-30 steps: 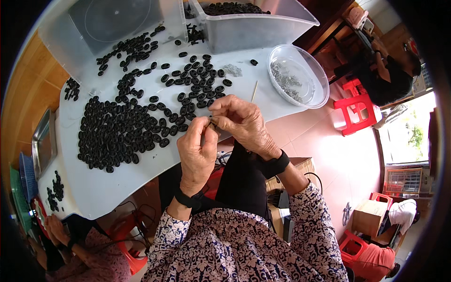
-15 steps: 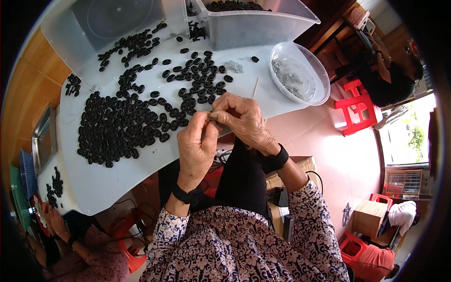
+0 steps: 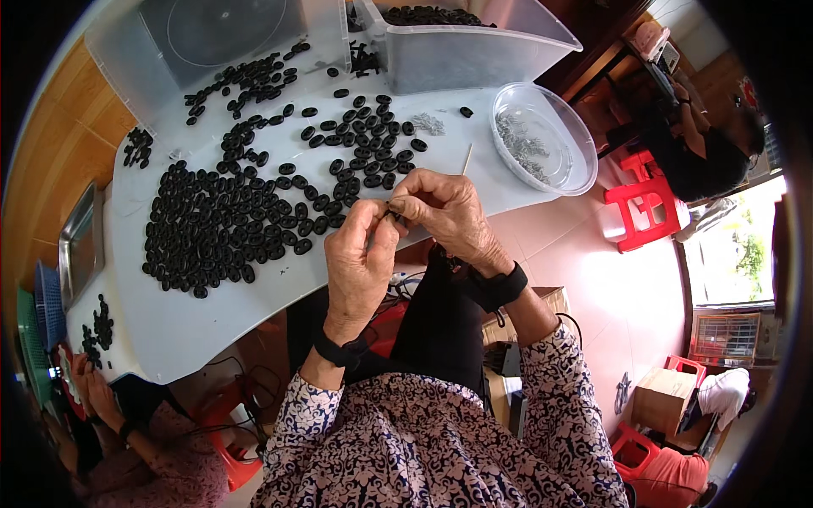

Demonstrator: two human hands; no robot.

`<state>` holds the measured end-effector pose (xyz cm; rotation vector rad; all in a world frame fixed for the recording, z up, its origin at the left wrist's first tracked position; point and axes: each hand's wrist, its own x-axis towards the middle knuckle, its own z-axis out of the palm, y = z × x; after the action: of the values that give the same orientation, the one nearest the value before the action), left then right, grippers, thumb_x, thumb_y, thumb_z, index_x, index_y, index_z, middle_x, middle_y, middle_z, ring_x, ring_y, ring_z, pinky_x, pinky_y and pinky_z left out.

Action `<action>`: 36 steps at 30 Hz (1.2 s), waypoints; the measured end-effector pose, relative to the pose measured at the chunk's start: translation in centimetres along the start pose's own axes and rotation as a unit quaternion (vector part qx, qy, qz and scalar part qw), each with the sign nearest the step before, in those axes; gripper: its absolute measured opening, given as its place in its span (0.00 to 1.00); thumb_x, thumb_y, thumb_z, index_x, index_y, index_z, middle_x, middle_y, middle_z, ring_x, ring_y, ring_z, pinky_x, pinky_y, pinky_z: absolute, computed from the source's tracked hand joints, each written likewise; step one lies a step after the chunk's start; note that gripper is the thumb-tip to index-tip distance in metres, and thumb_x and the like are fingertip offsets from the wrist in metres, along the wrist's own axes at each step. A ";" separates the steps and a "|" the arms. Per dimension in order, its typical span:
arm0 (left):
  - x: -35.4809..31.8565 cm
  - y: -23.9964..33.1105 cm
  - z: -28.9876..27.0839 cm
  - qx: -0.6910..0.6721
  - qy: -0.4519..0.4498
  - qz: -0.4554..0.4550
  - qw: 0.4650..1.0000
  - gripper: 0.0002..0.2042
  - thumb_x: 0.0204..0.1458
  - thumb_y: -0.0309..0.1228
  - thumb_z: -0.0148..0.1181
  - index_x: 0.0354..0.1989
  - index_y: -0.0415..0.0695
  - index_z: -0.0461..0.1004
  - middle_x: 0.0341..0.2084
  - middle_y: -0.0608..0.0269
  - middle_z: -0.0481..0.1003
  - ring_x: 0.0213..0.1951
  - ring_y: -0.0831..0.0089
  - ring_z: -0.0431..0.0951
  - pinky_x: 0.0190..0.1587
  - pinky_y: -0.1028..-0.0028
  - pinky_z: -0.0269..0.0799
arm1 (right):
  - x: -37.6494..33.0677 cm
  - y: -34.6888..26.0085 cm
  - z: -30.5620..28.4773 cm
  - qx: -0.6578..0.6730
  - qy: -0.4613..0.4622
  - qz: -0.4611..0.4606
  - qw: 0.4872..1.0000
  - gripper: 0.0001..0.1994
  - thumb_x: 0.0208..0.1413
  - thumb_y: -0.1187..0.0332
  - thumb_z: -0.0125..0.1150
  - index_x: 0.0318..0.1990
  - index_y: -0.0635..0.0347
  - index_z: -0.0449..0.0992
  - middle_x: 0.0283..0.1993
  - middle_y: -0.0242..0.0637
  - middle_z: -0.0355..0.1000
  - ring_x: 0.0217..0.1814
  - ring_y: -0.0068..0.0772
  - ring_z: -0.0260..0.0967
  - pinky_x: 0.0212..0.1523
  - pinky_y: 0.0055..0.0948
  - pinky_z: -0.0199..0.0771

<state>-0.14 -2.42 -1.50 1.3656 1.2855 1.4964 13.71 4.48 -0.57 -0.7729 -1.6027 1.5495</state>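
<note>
My left hand [image 3: 357, 267] and my right hand [image 3: 445, 216] meet at the table's near edge, fingertips pinched together. Between them shows a bit of a small black part [image 3: 393, 215]; the fingers cover most of it, so its shape cannot be made out. Just beyond the hands, many black oval pieces [image 3: 203, 229] lie heaped and spread over the white table [image 3: 246, 313]. A small pile of thin silvery pins [image 3: 429, 124] rests past my right hand, near a thin pale stick [image 3: 467, 159].
A round clear tub [image 3: 584, 161] holds more silvery pins at the right edge. Behind stand a clear plastic bin [image 3: 474, 59] of black parts and another clear box [image 3: 127, 76] on its side. A co-worker's hands [image 3: 97, 394] are at the lower left. Red stools [image 3: 648, 207] stand on the floor.
A bit of the black part shows more between my fingertips now. Both hands remain pinched together; the whole view has shifted slightly.
</note>
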 end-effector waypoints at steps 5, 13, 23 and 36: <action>0.1 -0.1 0.1 -0.007 0.018 0.021 1.000 0.03 0.56 0.22 0.51 0.34 0.36 0.70 0.26 0.62 0.76 0.28 0.81 0.75 0.32 0.79 0.73 | 0.0 0.0 0.7 -0.090 0.041 -0.015 0.995 0.09 0.59 0.70 0.60 0.31 0.67 0.74 0.23 0.28 0.72 0.26 0.13 0.65 0.26 0.18 0.67; 0.0 -0.1 -0.1 -0.023 0.008 -0.001 1.000 0.04 0.57 0.23 0.50 0.35 0.36 0.70 0.26 0.63 0.76 0.29 0.82 0.75 0.33 0.79 0.72 | 0.1 -0.7 0.5 -0.038 0.054 -0.002 0.998 0.10 0.59 0.67 0.61 0.32 0.67 0.74 0.25 0.29 0.72 0.28 0.13 0.64 0.28 0.17 0.67; 0.2 0.2 -0.1 -0.017 0.005 -0.004 1.000 0.04 0.58 0.24 0.50 0.35 0.36 0.70 0.25 0.62 0.76 0.29 0.80 0.76 0.33 0.78 0.73 | 0.3 0.1 0.1 -0.065 0.031 0.010 0.997 0.09 0.56 0.69 0.65 0.32 0.67 0.76 0.23 0.29 0.72 0.27 0.13 0.65 0.28 0.17 0.67; -0.4 0.2 -3.3 0.097 0.094 0.099 0.986 0.06 0.59 0.24 0.50 0.41 0.37 0.71 0.31 0.59 0.74 0.35 0.72 0.75 0.34 0.75 0.71 | 0.3 -0.2 0.1 0.037 0.013 -0.040 0.998 0.05 0.58 0.74 0.60 0.35 0.67 0.73 0.33 0.31 0.72 0.34 0.19 0.69 0.38 0.21 0.72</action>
<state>-3.29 -3.51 -1.23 1.5448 1.4805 1.7047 13.49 4.67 -0.36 -0.6796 -1.5304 1.5259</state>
